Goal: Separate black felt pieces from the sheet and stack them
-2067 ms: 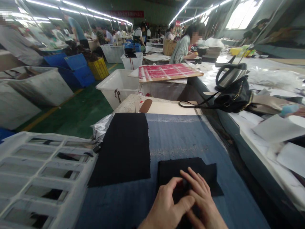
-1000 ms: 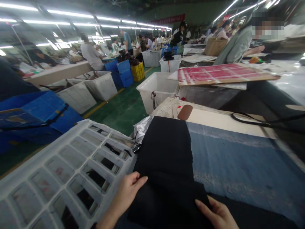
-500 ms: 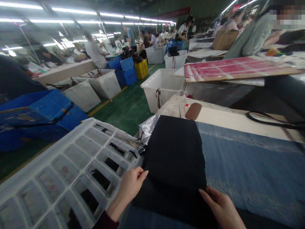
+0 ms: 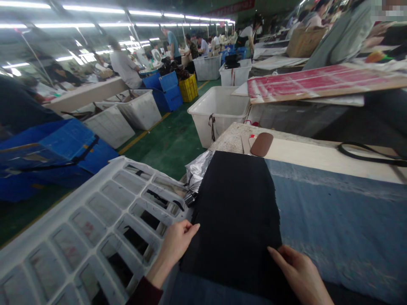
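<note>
A large black fabric sheet (image 4: 237, 216) lies flat on the blue-covered worktable (image 4: 337, 216). My left hand (image 4: 176, 244) pinches the sheet's near left edge, fingers closed on it. At the near right corner my right hand (image 4: 299, 273) grips the cloth, thumb on top. Both hands sit at the sheet's front end, apart from each other.
A white slotted plastic crate (image 4: 85, 231) stands upturned left of the table. A brown oval leather piece (image 4: 261, 144) and a black strap (image 4: 365, 154) lie on the pale board beyond. White bins (image 4: 219, 108) and blue crates (image 4: 57, 148) line the green floor. Other workers stand at far tables.
My view swung left from a small black piece under both hands to the large black sheet. My hands took hold of its near edge and have drawn it slightly toward me.
</note>
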A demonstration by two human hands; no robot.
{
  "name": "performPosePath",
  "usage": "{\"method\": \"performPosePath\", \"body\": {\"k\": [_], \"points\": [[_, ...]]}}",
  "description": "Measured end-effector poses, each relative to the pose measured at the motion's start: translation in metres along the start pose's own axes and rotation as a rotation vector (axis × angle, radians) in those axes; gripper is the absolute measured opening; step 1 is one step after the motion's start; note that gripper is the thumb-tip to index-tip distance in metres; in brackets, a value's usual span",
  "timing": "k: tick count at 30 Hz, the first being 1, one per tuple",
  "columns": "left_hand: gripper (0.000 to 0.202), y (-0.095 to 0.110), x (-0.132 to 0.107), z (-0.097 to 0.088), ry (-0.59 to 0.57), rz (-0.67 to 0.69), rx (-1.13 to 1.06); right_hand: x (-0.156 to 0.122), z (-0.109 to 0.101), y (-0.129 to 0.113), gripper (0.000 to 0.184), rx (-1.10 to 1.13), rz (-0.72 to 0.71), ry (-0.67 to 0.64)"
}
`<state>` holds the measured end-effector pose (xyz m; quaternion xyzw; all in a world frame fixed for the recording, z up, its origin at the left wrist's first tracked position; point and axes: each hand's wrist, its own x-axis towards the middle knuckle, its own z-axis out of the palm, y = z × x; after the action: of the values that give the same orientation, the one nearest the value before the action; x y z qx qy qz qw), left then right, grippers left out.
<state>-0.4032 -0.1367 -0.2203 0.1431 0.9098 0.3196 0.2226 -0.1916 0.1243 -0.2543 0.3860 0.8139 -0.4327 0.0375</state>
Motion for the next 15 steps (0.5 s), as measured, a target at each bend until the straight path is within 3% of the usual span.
{"method": "performPosePath", "body": {"k": [7, 15], "points": [[0.048, -0.001, 0.003, 0.0, -0.027, -0.035, -0.024, 0.001, 0.005, 0.004, 0.044, 0.007, -0.009, 0.025], [0.053, -0.007, 0.007, 0.001, -0.061, -0.044, 0.006, -0.005, 0.001, -0.006, 0.036, -0.002, -0.006, 0.06]]}}
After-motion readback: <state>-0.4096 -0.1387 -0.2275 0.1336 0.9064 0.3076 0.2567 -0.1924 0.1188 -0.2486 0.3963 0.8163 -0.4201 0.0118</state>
